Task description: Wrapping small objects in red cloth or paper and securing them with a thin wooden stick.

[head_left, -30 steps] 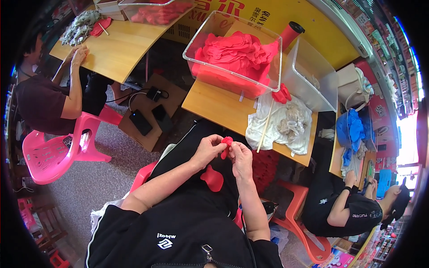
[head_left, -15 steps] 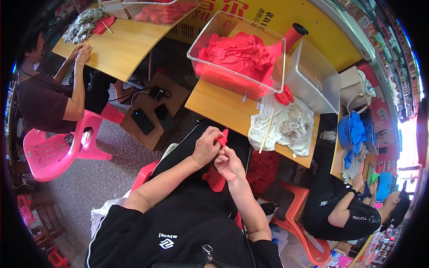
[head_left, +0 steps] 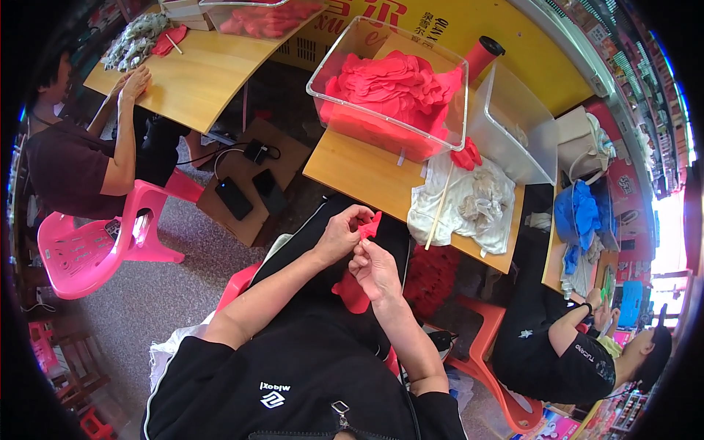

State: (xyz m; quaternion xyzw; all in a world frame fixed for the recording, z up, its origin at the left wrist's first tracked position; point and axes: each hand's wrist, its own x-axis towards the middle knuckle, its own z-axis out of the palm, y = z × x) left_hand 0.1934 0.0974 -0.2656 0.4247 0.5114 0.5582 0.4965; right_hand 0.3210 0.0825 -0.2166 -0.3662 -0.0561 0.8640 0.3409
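Above my lap I hold a small red fabric piece (head_left: 369,226) between both hands. My left hand (head_left: 342,236) has its fingers closed around the upper left side of it. The thumb and fingertips of my right hand (head_left: 376,270) pinch its lower edge, just below and to the right. Part of the piece is hidden behind my fingers. A second, larger red fabric piece (head_left: 353,295) lies on my lap under my wrists, partly covered by the right one.
Ahead stands a table (head_left: 359,170) with a clear bin (head_left: 314,89) of stacked red fabric (head_left: 392,84), a white cloth (head_left: 427,213), a thin stick (head_left: 441,202) and another clear bin (head_left: 517,121). People sit at tables left and right. Phones (head_left: 234,198) lie on cardboard (head_left: 248,229).
The red fabric piece between my hands has tilted and shows more of its flat surface. My hands have shifted only slightly. The person at the right has leaned and moved their hands.
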